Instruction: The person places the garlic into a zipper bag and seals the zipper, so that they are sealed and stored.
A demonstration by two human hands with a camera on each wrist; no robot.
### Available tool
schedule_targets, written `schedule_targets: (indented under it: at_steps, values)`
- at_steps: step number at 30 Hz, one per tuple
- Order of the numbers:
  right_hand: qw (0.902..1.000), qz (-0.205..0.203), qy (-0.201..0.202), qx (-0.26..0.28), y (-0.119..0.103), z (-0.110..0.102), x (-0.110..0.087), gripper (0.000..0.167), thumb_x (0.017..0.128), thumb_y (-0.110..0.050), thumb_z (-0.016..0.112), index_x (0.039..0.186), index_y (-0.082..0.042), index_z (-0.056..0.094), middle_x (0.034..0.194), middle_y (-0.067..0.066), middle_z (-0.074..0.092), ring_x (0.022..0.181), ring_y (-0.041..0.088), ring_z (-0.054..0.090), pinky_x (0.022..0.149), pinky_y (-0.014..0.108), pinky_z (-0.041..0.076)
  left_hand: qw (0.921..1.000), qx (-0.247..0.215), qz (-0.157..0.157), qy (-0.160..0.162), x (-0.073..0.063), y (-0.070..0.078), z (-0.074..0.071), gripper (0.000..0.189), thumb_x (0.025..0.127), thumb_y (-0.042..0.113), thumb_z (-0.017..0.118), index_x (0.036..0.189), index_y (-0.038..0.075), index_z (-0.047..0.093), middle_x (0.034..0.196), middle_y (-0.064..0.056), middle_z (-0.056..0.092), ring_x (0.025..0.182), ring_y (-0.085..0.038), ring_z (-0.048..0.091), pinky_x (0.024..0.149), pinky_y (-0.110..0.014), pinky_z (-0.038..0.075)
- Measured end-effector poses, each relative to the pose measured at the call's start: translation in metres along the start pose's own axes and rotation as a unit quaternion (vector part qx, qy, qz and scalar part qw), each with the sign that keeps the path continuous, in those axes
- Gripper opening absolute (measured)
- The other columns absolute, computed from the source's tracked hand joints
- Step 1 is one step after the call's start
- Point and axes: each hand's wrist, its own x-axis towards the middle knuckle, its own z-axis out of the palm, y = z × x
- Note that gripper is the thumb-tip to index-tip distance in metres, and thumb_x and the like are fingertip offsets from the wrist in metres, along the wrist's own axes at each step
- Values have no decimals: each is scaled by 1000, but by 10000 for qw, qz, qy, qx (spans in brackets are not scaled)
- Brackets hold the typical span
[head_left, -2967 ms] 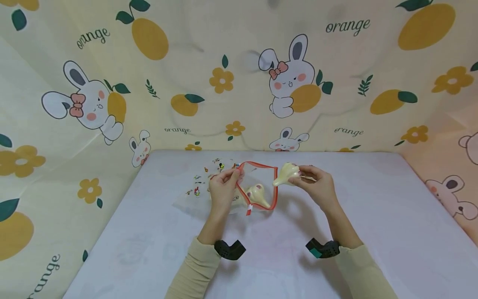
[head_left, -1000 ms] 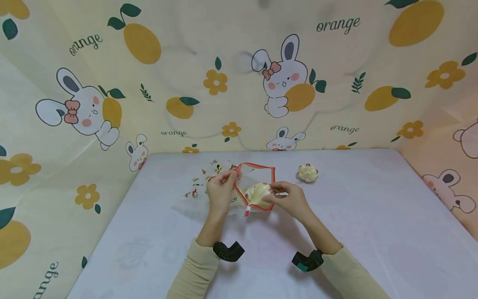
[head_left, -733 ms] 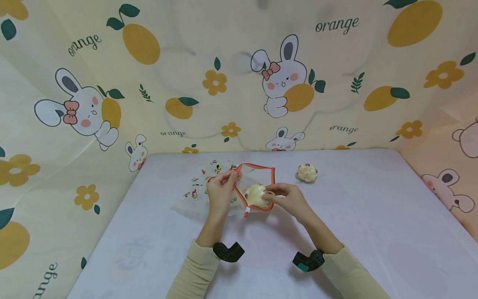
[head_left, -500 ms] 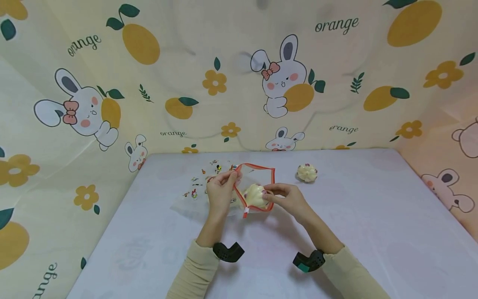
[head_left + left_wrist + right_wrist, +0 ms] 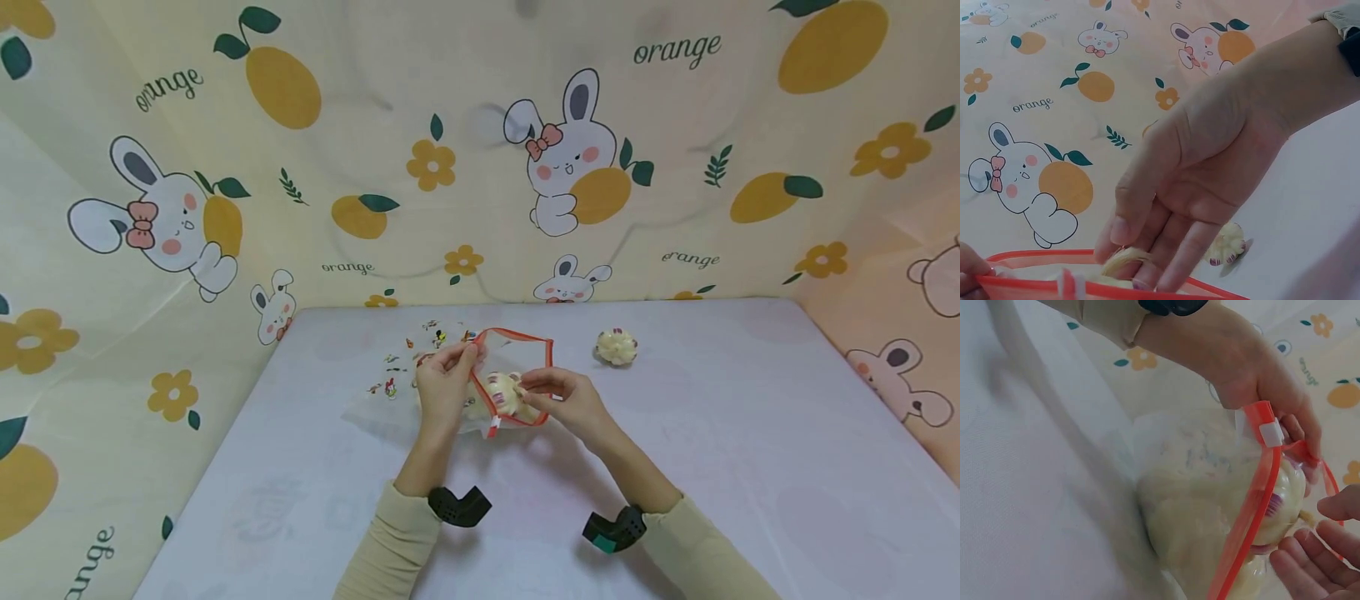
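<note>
A clear zip bag [image 5: 382, 410] with a red-edged mouth and cartoon prints lies on its side, mouth gaping to the right. My left hand [image 5: 444, 387] pinches its red rim on the left. Inside the mouth sits a cream garlic bulb [image 5: 502, 395] with purple marks, its stem toward my right hand [image 5: 573, 404]. In the right wrist view the fingers [image 5: 1310, 565] and thumb are spread around the stem tip, apart from it. More garlic [image 5: 1185, 528] fills the bag behind, blurred through the plastic.
Another garlic bulb [image 5: 617, 347] rests on the white tabletop [image 5: 720, 433] behind my right hand. A patterned cloth wall [image 5: 480, 150] closes off the back of the table, and another stands at each side. A white slider [image 5: 1271, 434] sits on the bag's red zip.
The right hand let one garlic bulb into the bag's mouth; that bulb has turned from base outward to stem outward, and the fingers have loosened from it. The left hand stays on the rim.
</note>
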Motion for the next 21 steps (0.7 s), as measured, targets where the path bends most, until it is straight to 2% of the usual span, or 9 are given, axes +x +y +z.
schedule_targets:
  at_steps: [5,12,15,19,21]
  values:
    - [9992,-75,-365,-157,3,-1,0,27,92,-8,62,116,5,64,123,25,63,93,-2,57,79,11,51,10000,-65,-9,-26,0,1,1,19,90,7,66,100,-8,70,100,-25,73,76,-2,71,73,-16,61]
    - [9949,-466,-884,-160,4,0,-1,28,94,-5,57,120,5,62,125,27,62,102,-9,56,85,15,52,9999,-42,-120,4,-1,2,2,18,89,7,67,100,-7,70,96,-21,75,75,-2,70,73,-16,61]
    - [9915,-562,-1159,-171,5,0,0,30,96,-5,55,124,5,59,129,27,60,113,6,59,88,15,52,10000,45,12,-19,-2,3,2,18,88,6,68,99,-8,70,97,-23,74,75,-3,71,72,-16,61]
    - [9886,-656,-1341,-203,3,0,-1,31,97,-3,52,126,5,57,131,27,58,123,33,56,88,14,52,9978,474,441,-146,-5,4,1,16,87,6,69,97,-7,72,95,-26,73,77,-12,73,69,-13,59]
    - [9866,-711,-1441,-273,2,1,-1,31,96,-1,50,126,4,57,131,26,59,124,31,55,88,14,52,9944,748,725,-194,-7,4,0,15,86,7,69,95,-6,73,94,-26,74,79,-19,74,68,-12,58]
